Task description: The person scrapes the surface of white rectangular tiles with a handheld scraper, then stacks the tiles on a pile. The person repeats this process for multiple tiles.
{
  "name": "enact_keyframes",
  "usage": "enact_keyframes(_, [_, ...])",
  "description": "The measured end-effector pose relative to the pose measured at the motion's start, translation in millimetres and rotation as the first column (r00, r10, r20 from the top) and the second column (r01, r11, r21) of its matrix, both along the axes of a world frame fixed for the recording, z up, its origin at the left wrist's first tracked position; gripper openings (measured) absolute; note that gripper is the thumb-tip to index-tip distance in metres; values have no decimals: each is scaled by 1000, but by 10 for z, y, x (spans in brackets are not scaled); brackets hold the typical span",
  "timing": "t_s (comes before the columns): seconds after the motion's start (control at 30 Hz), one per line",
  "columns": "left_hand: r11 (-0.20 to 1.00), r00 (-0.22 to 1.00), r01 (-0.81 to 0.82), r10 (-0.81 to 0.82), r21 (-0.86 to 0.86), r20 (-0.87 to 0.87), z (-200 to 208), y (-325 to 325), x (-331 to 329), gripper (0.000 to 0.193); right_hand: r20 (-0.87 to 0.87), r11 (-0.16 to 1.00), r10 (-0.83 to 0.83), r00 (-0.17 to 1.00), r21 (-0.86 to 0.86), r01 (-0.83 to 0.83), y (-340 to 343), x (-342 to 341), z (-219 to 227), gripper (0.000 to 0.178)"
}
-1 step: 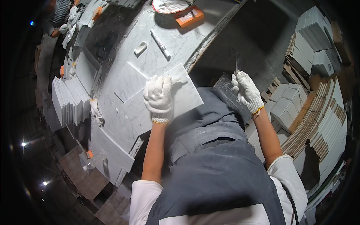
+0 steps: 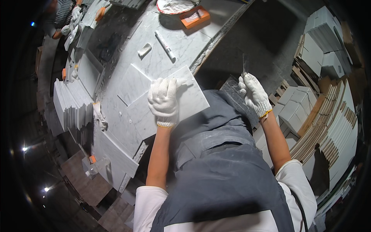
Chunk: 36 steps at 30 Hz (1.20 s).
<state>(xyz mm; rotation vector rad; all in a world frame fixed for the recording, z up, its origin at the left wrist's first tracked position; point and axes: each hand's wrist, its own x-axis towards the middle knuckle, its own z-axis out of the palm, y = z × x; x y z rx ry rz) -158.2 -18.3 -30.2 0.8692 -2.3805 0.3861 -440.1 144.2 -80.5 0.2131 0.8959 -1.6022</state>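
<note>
My left hand (image 2: 164,98), in a white knit glove, rests on a white marble tile (image 2: 195,98) that overhangs the near edge of the stone worktop (image 2: 143,83). Its fingers are curled together, and what lies under them is hidden. Off to the right, my right hand (image 2: 255,94), gloved likewise, pinches a thin, see-through flat strip (image 2: 244,62) that stands upright. Beneath that hand, beside my thigh, a dark, dusty flat panel (image 2: 235,94) shows. Ahead on the worktop lie a white marker pen (image 2: 165,46) and a small whitish lump (image 2: 145,50).
An orange block (image 2: 194,17) and a red-rimmed bowl of white material (image 2: 176,5) stand at the far end. Stacked tiles (image 2: 73,102) line the left. Stacked boxes (image 2: 320,34) and bundled boards (image 2: 320,127) crowd the right. Another person's gloved hand (image 2: 75,13) shows far left.
</note>
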Motion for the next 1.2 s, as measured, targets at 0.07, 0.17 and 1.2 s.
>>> enact_keyframes(0.07, [1000,1000,-2,2,-12,-16,23,12,-23,41,14,1000,-8,1000,14,8,2,6,-3,19])
enact_keyframes(0.17, [999,1000,-14,13,-35,-17,36,4,-41,38,27,1000,-7,1000,-2,7,-3,12,-10,19])
enact_keyframes(1.2, [997,995,-58,63,-59,78,39,25,-27,40,19,1000,-1,1000,30,0,-33,-5,-5,21])
